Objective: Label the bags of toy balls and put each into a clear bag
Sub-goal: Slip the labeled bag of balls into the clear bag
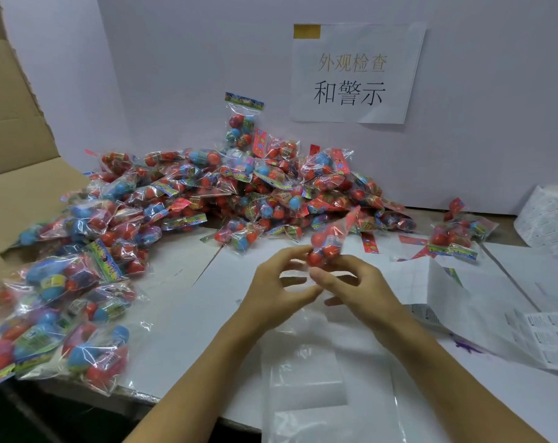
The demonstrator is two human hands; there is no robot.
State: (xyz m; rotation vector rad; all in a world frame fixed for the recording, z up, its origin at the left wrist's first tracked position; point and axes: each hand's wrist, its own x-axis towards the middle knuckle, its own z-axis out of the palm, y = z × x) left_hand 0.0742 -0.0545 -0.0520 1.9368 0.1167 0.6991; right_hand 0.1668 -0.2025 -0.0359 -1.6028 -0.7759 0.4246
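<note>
Table (207, 282) white, big heap of ball bags (239, 187) at back and left. Clear bags (319, 378) flat near front edge. Left hand (271, 282) and right hand (360, 282) pinch one ball bag (330, 238) above table centre.

The bags of toy balls (239, 199) are glossy, crinkled clear plastic. The sign (354, 75) is matt paper. The box flap (12, 129) is rough cardboard.
</note>
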